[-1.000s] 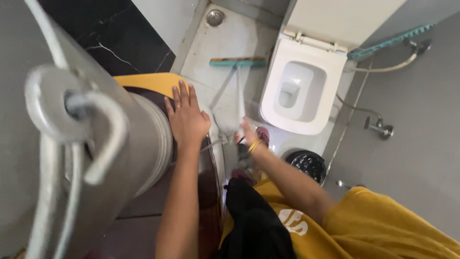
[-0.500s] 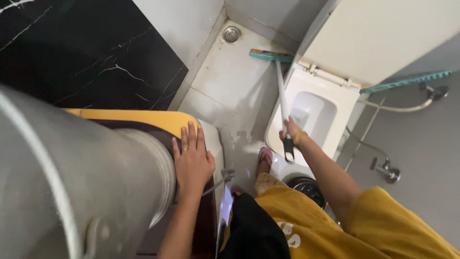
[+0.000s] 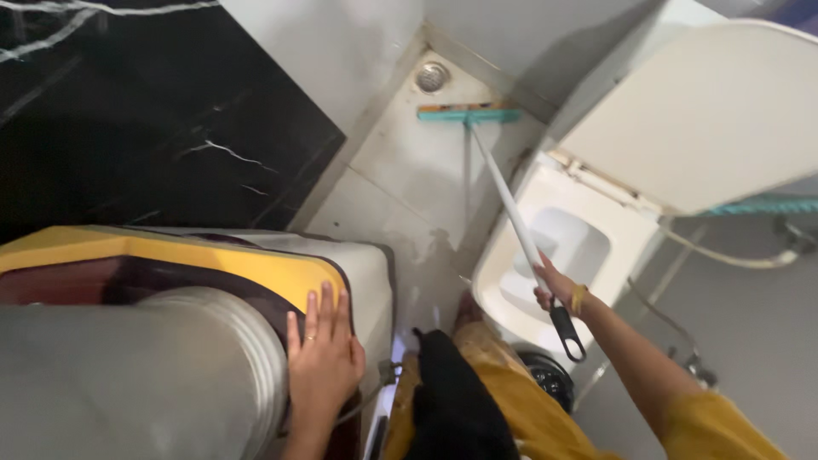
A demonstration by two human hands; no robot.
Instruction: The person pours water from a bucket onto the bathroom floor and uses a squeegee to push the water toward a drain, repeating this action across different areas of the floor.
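Soft, fairly dim indoor light falls from above, casting faint shadows on the floor [image 3: 409, 187]. The near metal cylinder [image 3: 128, 375] is blurred, and straight edges bend at the borders.

Bare-armed in a mustard-yellow shirt [image 3: 724, 426] and matching trousers [image 3: 511, 392], dark cloth [image 3: 452, 400] at the front; thin ring on left hand [image 3: 322, 365], yellow bangle [image 3: 579, 300] at right wrist.

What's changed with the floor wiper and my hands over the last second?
The floor wiper's teal head went from mid-floor to the back wall beside the drain, pushed there by the right hand, which stays gripped on the white handle. The left hand stayed flat on the yellow-edged washer top. The toilet lid is still up.
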